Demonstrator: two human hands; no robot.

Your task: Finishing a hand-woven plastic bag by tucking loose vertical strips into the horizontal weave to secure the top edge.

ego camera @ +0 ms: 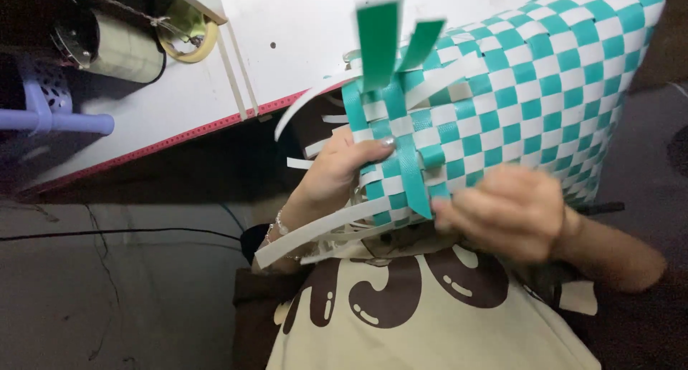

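Observation:
A woven basket (545, 90) of teal and white plastic strips fills the upper right, its checkered side facing me. Loose strip ends stick out at its left edge: teal strips (380, 40) stand upward and white strips (315, 230) trail down to the left. My left hand (337, 173) grips the basket's unfinished edge, thumb pressed on the weave. My right hand (512, 212), blurred, pinches a teal strip (412, 176) at the basket's lower edge.
A white table (179, 105) with a red edge lies at the upper left. On it sit a tape roll (190, 40) and a metal can (118, 47). A purple plastic item (50, 112) is at far left. Grey floor lies below.

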